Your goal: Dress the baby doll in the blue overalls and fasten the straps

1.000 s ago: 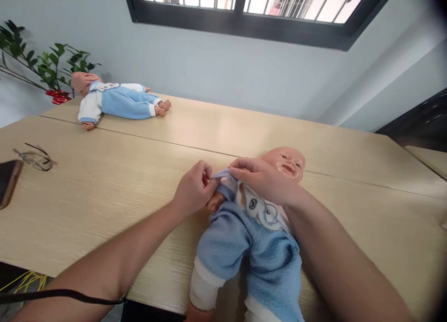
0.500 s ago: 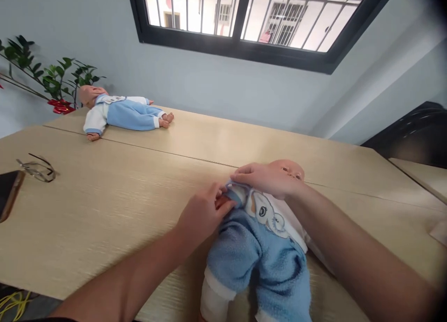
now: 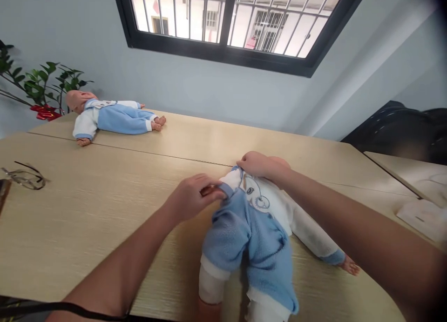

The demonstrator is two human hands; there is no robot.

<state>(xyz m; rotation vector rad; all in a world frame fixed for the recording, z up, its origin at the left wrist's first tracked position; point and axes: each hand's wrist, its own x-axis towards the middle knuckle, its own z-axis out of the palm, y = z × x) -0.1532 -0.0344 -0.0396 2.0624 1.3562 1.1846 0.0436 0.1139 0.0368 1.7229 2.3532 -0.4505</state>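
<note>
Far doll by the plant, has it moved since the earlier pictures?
No. Judged against the table seam, the far doll hasn't visibly shifted: its nearer hand lies at that line, as before.

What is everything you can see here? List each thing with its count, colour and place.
Near doll: one, blue-and-white clothes, between the hands
Far doll: one, blue-and-white clothes, tabletop's far left
Tabletop: count unclear (seams show), pale wood, under both dolls
Glasses: one pair, dark-armed, left
Cut-off object: one, dark with brown edge, left border
Plant: one, green, upper left
Ribbon: one, red, below leaves
Window: one, dark frame, top
Wall: pale grey-blue, behind
Shiny object: count unclear, black, right
Blurred item: one, white, right
Strap: one, black, lower left
Left hand: one, bare, at near doll's blue cuff
Right hand: one, bare, at near doll's shoulder
</note>
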